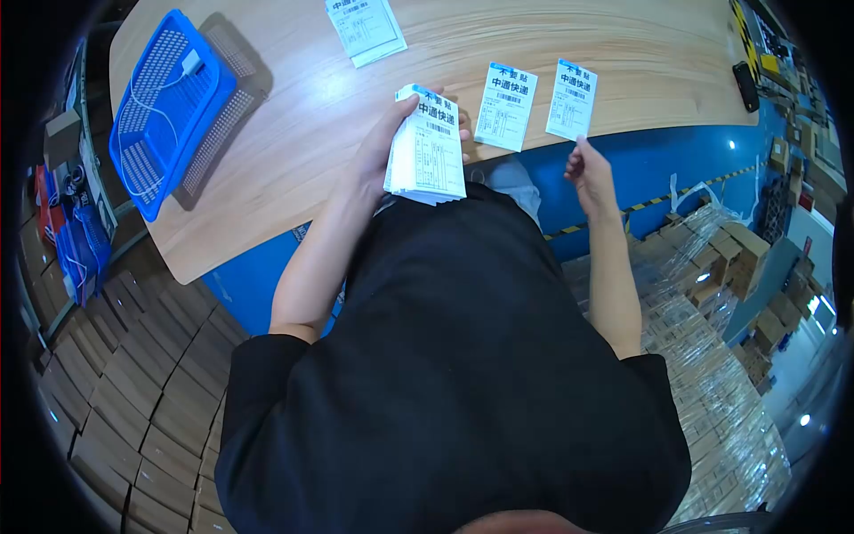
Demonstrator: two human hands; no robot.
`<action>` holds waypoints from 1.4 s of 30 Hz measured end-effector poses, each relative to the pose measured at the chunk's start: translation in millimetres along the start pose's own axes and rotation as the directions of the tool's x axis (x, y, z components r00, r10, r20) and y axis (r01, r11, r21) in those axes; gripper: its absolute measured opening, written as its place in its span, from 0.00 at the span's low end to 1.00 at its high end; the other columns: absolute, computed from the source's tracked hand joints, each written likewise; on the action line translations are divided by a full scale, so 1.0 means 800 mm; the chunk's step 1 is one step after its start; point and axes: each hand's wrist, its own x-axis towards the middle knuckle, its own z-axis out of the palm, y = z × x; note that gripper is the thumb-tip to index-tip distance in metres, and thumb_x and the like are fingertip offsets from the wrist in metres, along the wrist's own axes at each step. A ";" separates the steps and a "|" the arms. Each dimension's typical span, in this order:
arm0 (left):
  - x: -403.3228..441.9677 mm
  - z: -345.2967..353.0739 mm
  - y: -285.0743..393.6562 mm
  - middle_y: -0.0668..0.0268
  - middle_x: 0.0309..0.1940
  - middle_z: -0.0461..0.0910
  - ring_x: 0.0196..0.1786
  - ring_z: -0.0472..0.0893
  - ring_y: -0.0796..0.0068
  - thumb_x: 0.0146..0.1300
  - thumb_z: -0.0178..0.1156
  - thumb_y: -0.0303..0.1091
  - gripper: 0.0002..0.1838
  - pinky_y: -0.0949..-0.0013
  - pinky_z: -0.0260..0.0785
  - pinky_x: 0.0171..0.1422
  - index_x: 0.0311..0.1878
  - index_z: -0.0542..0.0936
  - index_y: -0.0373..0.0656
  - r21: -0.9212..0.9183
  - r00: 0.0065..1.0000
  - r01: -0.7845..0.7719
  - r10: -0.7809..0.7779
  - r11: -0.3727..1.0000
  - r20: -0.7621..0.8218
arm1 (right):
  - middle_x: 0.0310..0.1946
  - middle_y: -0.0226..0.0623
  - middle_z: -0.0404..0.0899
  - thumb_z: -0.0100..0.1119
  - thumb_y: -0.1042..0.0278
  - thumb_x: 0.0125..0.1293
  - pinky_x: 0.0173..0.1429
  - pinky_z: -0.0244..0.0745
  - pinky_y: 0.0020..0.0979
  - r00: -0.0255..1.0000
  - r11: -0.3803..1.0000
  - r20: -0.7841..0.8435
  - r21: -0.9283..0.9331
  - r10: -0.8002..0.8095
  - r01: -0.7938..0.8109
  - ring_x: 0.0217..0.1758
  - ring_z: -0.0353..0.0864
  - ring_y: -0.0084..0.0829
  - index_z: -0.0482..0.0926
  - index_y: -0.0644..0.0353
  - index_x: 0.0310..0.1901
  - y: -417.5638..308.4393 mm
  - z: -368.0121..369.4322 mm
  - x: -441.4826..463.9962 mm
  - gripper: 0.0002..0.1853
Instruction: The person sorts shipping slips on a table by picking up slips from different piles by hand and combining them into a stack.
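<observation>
My left hand is wrapped round a thick stack of shipping labels, white slips with a blue strip and black Chinese print. Its thumb lies over the top corner, and fingertips show at the stack's right side. Over at the table's front edge, my right hand is closed, thumb and forefinger pinching the bottom edge of a single shipping label. Between the hands, another label lies on the wooden table. A small pile of similar labels rests farther back.
At the table's left stands a blue plastic basket with a white cable in it. A black object sits at the right edge. Cardboard boxes cover the floor at left, and plastic-wrapped cartons stand at right.
</observation>
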 end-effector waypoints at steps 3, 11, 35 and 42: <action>0.010 0.001 0.002 0.45 0.51 0.73 0.53 0.79 0.46 0.69 0.55 0.46 0.31 0.42 0.78 0.52 0.68 0.57 0.41 0.013 1.000 0.009 -0.009 1.000 0.004 | 0.25 0.28 0.72 0.61 0.48 0.66 0.33 0.71 0.25 0.990 0.990 0.050 -0.065 0.132 -0.129 0.28 0.72 0.22 0.77 0.60 0.33 0.023 0.034 -0.015 0.19; 0.009 0.003 -0.003 0.44 0.54 0.72 0.55 0.79 0.51 0.68 0.53 0.51 0.32 0.42 0.76 0.55 0.67 0.60 0.40 0.126 0.998 -0.003 0.012 0.992 -0.066 | 0.26 0.31 0.75 0.61 0.55 0.67 0.31 0.69 0.24 0.968 0.984 0.176 -0.045 0.180 -0.175 0.26 0.73 0.21 0.79 0.66 0.37 0.031 0.092 -0.027 0.18; -0.012 0.030 -0.010 0.55 0.51 0.71 0.53 0.79 0.61 0.69 0.56 0.43 0.35 0.51 0.80 0.52 0.72 0.50 0.49 0.251 0.964 -0.222 0.250 0.942 -0.088 | 0.38 0.37 0.80 0.58 0.63 0.69 0.47 0.75 0.30 0.998 0.961 0.013 0.274 -0.055 0.049 0.41 0.80 0.29 0.76 0.61 0.39 0.002 -0.026 0.024 0.09; -0.008 0.036 -0.016 0.53 0.57 0.70 0.59 0.76 0.55 0.69 0.55 0.45 0.34 0.44 0.74 0.60 0.72 0.53 0.48 0.379 0.940 -0.239 0.311 0.894 -0.140 | 0.49 0.44 0.79 0.53 0.71 0.67 0.55 0.76 0.32 0.997 0.936 0.070 0.351 -0.042 0.015 0.53 0.79 0.32 0.72 0.69 0.53 0.002 -0.008 -0.015 0.16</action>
